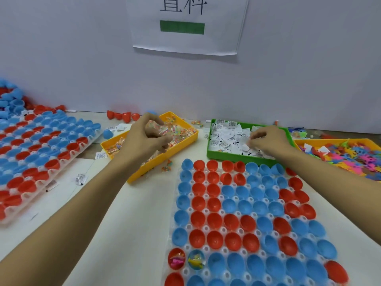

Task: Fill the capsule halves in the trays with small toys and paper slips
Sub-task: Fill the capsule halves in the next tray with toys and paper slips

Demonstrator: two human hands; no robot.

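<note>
- Your left hand is up over the yellow bin of wrapped little toys, fingers curled round a clump of the packets, so that one's loaded.
- Your right hand is down in the green bin, fingertips pinching into the pile of paper slips. It looks like it's got a slip or two, but how many I can't tell, it's just a white blur there.
- Where it all has to go: the clear tray of red and blue capsule halves sits right in front of you, nearer than both bins. So from either hand the move is straight back toward your body and down, not sideways.
- The tray's long side runs away from you, with its far end just beside the green bin.
- Only two cups near the front left corner have anything in them: the filled red half and the filled blue half next to it. Everything else I can see in that tray looks empty, so I'd say you're barely started.
- Next cup is probably the empty blue half right of those two. The right hand sits more in line with the tray; the left has to cross inward over the table from the yellow bin.
- Watch the packet clump on the way back. It looks loose enough to shed one between cups.
- The other tray off to your left, and the bin of bright plastic figures far right, are both out of reach of this move.
</note>
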